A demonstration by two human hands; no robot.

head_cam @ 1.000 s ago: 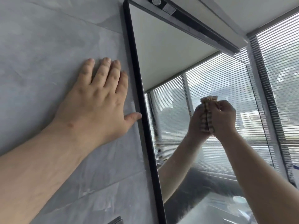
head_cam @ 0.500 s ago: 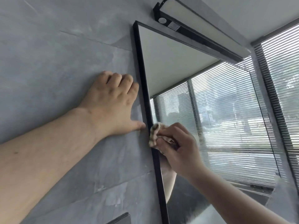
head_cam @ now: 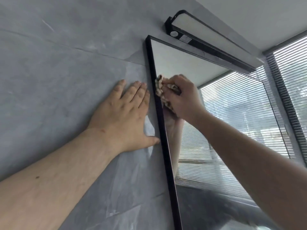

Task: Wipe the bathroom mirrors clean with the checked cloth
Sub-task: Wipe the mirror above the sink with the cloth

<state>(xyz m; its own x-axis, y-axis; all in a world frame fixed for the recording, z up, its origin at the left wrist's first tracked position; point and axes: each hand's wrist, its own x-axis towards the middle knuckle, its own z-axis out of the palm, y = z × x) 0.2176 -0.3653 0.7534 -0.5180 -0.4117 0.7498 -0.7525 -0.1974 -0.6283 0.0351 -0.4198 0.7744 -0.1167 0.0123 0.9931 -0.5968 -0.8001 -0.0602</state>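
Cloth (head_cam: pixel 159 90) bunched in right hand (head_cam: pixel 182 100) at mirror (head_cam: pixel 232 130) left edge

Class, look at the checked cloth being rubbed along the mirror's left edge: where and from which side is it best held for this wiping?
Grip the checked cloth as a bunched wad from the room side, as the right hand does, fingers curled over its back. Its loose folds then face the mirror and reach the black frame edge.

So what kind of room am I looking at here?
Probably a bathroom or washroom: a black-framed wall mirror hangs on grey stone-look wall tiles, with a bar vanity light mounted just above it. A window with slatted blinds is at the right.
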